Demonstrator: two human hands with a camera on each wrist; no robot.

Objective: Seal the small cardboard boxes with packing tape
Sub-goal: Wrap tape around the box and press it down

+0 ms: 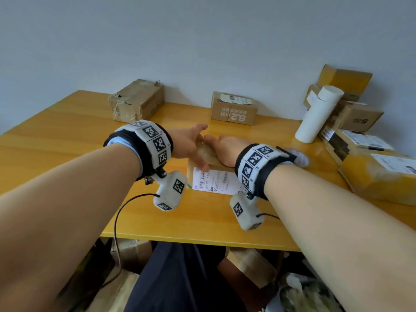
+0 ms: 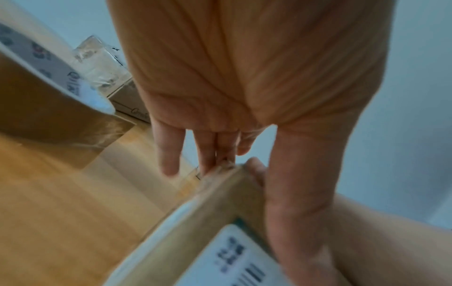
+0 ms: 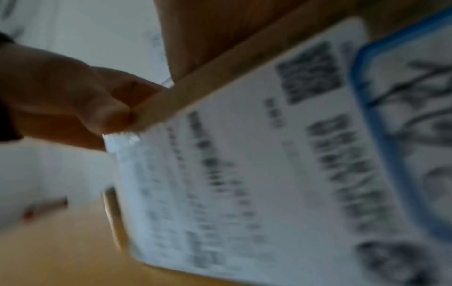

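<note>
A small cardboard box (image 1: 208,157) lies flat on the yellow wooden counter (image 1: 67,140), near the counter's front edge and roughly midway along it. A white shipping label (image 1: 215,180) with barcodes covers the near part of its top face.

Left hand (image 1: 188,144): placed at the left side of the box. In the left wrist view the fingers (image 2: 168,152) are straight and reach down past the far corner of the box, touching its edge, while the thumb (image 2: 293,193) lies along the top face next to the label. Nothing is gripped.

Right hand (image 1: 225,149): resting palm-down on the top of the box, beyond the label. In the right wrist view, which is badly blurred, a finger (image 3: 105,114) bends over the box's edge just by the torn corner of the label. Whether the remaining fingers are curled cannot be told.

Beyond the box, against the wall, stand a taped box (image 1: 137,101) to the left and a printed box (image 1: 234,108) straight behind. To the right of the small box are a white cylinder (image 1: 318,113) leaning on a stack of parcels (image 1: 360,131), and a crumpled white object (image 1: 300,156) just beside the right wrist.
</note>
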